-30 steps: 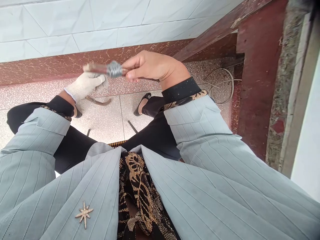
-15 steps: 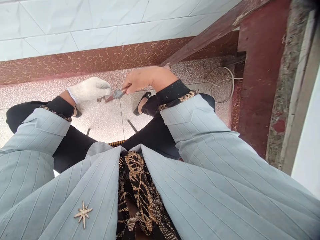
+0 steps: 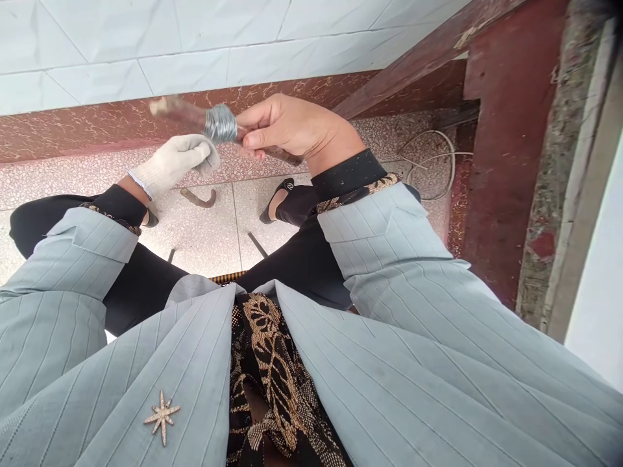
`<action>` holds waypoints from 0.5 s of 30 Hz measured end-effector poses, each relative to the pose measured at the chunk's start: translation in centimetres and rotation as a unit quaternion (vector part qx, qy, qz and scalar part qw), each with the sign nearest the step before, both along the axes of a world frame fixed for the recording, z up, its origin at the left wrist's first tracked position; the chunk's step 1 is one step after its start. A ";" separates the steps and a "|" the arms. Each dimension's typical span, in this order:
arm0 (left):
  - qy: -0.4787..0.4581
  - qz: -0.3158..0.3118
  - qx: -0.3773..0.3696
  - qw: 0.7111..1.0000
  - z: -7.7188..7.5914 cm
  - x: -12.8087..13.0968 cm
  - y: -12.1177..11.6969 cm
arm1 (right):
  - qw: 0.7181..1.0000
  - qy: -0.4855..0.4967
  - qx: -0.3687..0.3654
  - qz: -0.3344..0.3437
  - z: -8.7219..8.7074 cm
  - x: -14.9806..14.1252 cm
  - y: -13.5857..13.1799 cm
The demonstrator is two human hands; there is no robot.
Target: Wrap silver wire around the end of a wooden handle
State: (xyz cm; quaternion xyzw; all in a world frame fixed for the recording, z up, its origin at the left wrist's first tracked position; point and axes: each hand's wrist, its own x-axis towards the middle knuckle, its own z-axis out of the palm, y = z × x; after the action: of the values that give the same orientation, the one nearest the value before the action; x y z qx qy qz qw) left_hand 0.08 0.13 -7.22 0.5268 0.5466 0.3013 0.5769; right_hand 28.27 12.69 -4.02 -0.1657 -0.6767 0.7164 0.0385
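Note:
My right hand (image 3: 280,126) is bare and closed around a brown wooden stick (image 3: 182,111), which is held roughly level and slants down to the right. Silver-grey wire (image 3: 220,123) is wound in a thick coil about the stick's middle, just left of my fingers. My left hand (image 3: 178,159), in a white knitted glove, is closed in a pinch just below the coil. What its fingers grip is hidden and blurred. Beneath the glove a short, curved brown piece of wood (image 3: 199,198) shows against the speckled floor.
A white tiled wall (image 3: 195,39) with a brown marbled skirting (image 3: 63,126) rises ahead. To the right stands a dark red wooden panel (image 3: 506,130) with a slanting beam (image 3: 418,52). A loop of pale cable (image 3: 453,165) lies near it on the terrazzo floor (image 3: 219,240).
My right hand has raised the wire-wound stick and swung it nearly level, so its length and coil now show. The gloved left hand has shifted slightly, uncovering the curved wooden piece.

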 end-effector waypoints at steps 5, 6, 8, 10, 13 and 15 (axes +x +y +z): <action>0.040 -0.058 -0.050 0.996 1.1 1.0 -0.8 | 0.977 -0.047 -0.002 -0.210 -0.1 -1.4 -0.6; 0.048 -0.069 -0.062 0.995 1.4 1.1 -0.8 | 0.964 -0.095 0.019 -0.246 0.3 -1.7 -0.7; 0.054 -0.083 -0.082 0.992 2.2 1.0 -0.8 | 0.935 -0.217 0.114 -0.256 1.0 -2.1 -0.8; 0.057 -0.099 -0.087 0.990 3.1 1.0 -0.6 | 0.901 -0.317 0.220 -0.198 1.7 -2.3 -0.8; 0.109 -0.127 -0.070 0.983 4.6 0.7 -0.2 | 0.879 -0.392 0.267 -0.048 2.3 -2.5 -1.0; 0.166 -0.131 -0.057 0.976 5.2 0.4 0.1 | 0.878 -0.417 0.226 0.066 2.6 -2.6 -1.1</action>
State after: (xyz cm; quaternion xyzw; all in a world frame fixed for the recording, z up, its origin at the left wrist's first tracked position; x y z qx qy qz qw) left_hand 0.48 0.26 -2.04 0.6028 0.5776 0.1001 0.5413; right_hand 25.63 11.55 -1.38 -0.3909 -0.7829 0.4097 -0.2577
